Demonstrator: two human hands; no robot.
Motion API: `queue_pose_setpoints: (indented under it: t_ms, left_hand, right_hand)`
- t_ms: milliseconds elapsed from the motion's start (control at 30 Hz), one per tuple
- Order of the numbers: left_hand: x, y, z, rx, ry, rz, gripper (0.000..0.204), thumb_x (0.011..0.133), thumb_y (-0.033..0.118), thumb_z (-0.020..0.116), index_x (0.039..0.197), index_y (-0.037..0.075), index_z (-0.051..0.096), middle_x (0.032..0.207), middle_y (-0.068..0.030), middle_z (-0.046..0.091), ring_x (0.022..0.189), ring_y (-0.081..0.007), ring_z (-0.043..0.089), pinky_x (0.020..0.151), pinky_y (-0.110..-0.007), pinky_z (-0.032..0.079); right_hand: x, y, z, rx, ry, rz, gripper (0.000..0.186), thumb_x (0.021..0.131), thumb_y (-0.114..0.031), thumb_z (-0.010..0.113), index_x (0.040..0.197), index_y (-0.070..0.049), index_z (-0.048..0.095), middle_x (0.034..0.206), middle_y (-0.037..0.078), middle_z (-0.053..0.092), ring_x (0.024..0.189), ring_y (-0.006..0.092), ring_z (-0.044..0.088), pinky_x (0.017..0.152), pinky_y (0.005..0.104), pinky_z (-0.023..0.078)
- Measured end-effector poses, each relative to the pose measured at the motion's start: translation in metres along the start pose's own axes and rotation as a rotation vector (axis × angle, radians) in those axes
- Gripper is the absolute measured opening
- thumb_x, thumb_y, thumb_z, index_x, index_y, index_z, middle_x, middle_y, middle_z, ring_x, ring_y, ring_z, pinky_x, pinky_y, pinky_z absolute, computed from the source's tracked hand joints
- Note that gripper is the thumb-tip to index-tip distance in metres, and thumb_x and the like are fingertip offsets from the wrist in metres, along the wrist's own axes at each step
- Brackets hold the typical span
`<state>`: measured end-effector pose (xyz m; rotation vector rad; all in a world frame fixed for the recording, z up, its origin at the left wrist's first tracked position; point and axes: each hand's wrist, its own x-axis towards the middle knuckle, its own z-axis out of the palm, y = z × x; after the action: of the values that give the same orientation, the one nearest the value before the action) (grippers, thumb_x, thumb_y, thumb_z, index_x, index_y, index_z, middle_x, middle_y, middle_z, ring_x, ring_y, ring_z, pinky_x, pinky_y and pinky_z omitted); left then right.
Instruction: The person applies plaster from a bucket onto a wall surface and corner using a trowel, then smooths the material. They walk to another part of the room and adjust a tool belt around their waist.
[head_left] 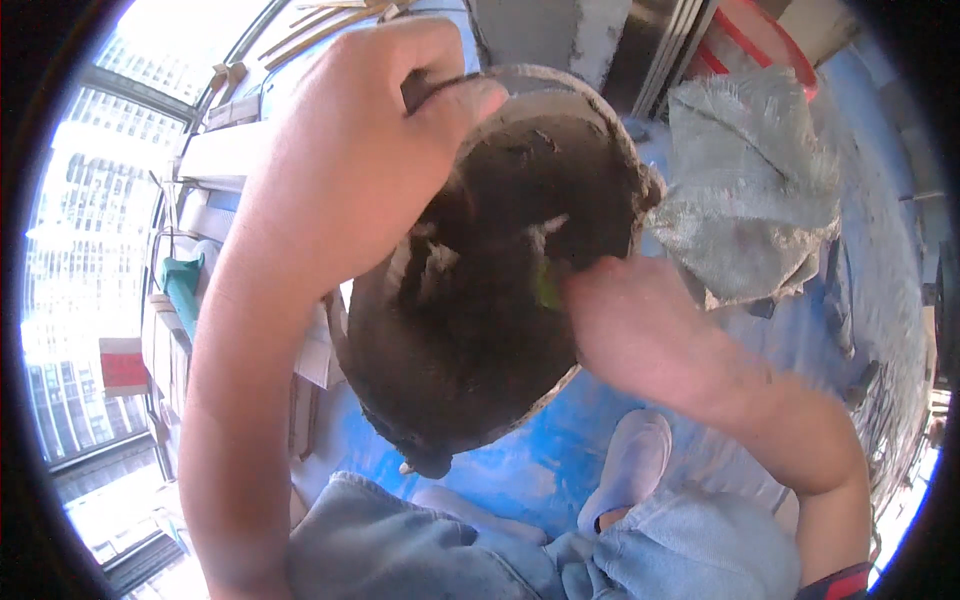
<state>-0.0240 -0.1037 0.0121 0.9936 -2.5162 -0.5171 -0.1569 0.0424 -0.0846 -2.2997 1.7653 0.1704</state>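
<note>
Head view: a bucket [575, 100] coated with dark paste [470, 340] is seen, its far-left rim gripped by the curled fingers of the left hand [390, 130]. Inside the bucket's right part, a mostly hidden green item [548, 287] is gripped by the closed, blurred right hand [640, 320]. Right of the bucket, a greyish sack [750, 190] is seen.

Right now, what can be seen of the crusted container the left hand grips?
A round, wide-mouthed container, grey and crusted with what looks like mortar, its inside dark and lumpy. It is tilted with its mouth toward the camera, over a blue floor. The left hand grips its far rim; the right hand reaches inside, a blurred green thing against it.
</note>
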Motion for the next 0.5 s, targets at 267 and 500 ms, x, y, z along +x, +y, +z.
queue_pose_setpoints:
  t_ms: [267,500]
  left_hand:
    - [-0.008,0.017,0.014,0.025,0.005,0.087,0.026,0.085,0.017,0.064,0.075,0.001,0.047,0.063,-0.0074,0.035,0.059,-0.0163,0.036,0.058,-0.032,0.036]
    - [-0.015,0.018,0.018,0.002,0.003,0.049,0.024,0.085,0.013,0.064,0.076,0.001,0.046,0.061,-0.0086,0.033,0.057,-0.0170,0.033,0.054,-0.031,0.035]
  right_hand:
    - [-0.017,-0.032,0.055,0.068,0.118,0.026,0.052,0.077,-0.010,0.057,0.126,0.004,0.051,0.089,0.017,0.062,0.063,0.0270,0.066,0.050,0.0374,0.052]
    - [-0.023,0.028,0.025,0.441,-0.155,0.082,0.038,0.083,-0.011,0.055,0.120,-0.012,0.058,0.096,0.017,0.065,0.078,0.0386,0.066,0.069,0.0486,0.054]
